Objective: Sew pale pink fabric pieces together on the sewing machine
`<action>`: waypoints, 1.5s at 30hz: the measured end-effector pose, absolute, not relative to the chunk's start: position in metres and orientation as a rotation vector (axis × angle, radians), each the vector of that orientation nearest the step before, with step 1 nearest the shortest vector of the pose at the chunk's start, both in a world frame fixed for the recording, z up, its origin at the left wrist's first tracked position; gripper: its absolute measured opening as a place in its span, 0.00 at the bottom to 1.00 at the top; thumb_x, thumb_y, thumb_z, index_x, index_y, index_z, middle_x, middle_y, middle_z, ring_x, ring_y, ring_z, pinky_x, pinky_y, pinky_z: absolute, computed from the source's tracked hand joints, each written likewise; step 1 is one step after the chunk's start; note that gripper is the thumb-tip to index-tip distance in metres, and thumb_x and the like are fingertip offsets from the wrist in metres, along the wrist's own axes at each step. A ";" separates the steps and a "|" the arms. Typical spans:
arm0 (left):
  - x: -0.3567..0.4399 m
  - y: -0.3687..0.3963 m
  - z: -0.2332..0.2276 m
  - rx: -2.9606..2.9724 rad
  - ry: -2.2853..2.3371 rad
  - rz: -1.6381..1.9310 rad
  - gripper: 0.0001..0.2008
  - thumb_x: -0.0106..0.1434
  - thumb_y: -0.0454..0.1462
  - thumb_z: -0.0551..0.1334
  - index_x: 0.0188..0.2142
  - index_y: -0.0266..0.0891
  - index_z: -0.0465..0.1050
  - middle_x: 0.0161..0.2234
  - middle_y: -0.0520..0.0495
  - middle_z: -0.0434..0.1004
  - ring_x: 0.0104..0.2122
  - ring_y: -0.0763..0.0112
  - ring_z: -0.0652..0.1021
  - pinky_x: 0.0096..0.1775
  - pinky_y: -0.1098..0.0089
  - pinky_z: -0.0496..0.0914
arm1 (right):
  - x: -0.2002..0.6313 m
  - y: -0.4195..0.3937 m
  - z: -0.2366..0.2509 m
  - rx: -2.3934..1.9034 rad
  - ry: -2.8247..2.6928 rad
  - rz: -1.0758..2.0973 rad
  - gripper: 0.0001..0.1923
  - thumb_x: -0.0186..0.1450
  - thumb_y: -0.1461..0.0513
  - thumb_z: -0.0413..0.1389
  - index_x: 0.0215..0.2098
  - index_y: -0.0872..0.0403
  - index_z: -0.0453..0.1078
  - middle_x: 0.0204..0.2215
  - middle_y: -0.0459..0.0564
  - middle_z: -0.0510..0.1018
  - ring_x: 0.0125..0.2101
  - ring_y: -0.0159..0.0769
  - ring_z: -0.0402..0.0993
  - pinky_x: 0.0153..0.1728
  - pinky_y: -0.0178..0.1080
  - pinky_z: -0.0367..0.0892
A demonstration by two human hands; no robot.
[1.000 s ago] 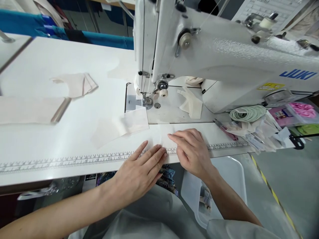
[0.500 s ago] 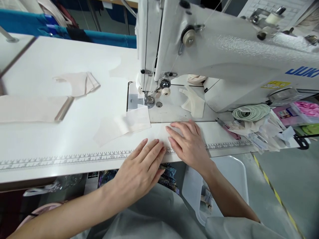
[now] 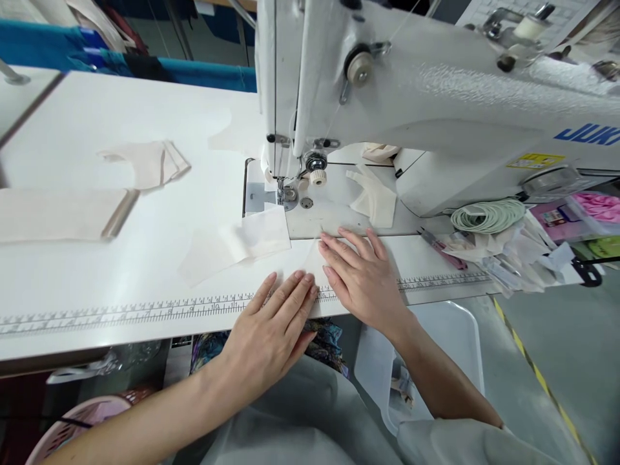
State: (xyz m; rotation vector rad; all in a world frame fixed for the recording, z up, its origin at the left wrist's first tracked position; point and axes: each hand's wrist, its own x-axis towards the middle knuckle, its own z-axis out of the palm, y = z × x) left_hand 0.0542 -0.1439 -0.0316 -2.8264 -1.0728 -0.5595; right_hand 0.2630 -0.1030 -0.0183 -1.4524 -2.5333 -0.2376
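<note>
My left hand [image 3: 271, 329] lies flat at the table's front edge, fingers together, pressing a thin pale fabric piece [image 3: 312, 261] near the printed ruler [image 3: 145, 313]. Just to its right, my right hand [image 3: 363, 274] is spread flat on the same piece, fingertips pointing toward the machine bed. The white sewing machine [image 3: 436, 103] stands behind, its presser foot [image 3: 285, 194] beyond the hands. A translucent cut piece [image 3: 237, 242] lies left of the hands.
Folded pale fabric pieces [image 3: 145, 161] and a flat stack [image 3: 58, 213] lie at the left. Another cut piece [image 3: 372, 197] sits on the machine bed. Coiled green elastic [image 3: 487, 215], scissors [image 3: 440, 248] and scraps crowd the right. A white bin [image 3: 436, 342] hangs below.
My right hand has slid forward along the fabric toward the machine bed. The left hand has stayed at the front edge, drawn back only slightly.
</note>
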 end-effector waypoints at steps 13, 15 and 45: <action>0.038 -0.143 -0.021 -2.886 -1.007 -0.647 0.21 0.71 0.38 0.53 0.59 0.29 0.64 0.60 0.42 0.68 0.62 0.58 0.66 0.66 0.55 0.52 | 0.264 -0.113 -0.025 -1.401 -2.340 -0.138 0.17 0.73 0.62 0.46 0.57 0.53 0.67 0.59 0.45 0.71 0.61 0.42 0.60 0.64 0.53 0.49; 0.041 -0.149 -0.019 -2.876 -1.013 -0.650 0.21 0.70 0.37 0.55 0.59 0.28 0.64 0.59 0.40 0.69 0.61 0.57 0.67 0.63 0.55 0.57 | 0.264 -0.113 -0.025 -1.389 -2.349 -0.105 0.17 0.73 0.61 0.45 0.57 0.52 0.67 0.59 0.45 0.70 0.62 0.42 0.59 0.65 0.54 0.48; 0.058 -0.161 -0.027 -2.791 -1.178 -0.485 0.26 0.69 0.41 0.55 0.63 0.29 0.58 0.63 0.38 0.63 0.63 0.54 0.64 0.59 0.55 0.65 | 0.266 -0.114 -0.023 -1.338 -2.488 -0.066 0.18 0.73 0.58 0.45 0.58 0.48 0.68 0.61 0.45 0.68 0.64 0.47 0.55 0.65 0.61 0.44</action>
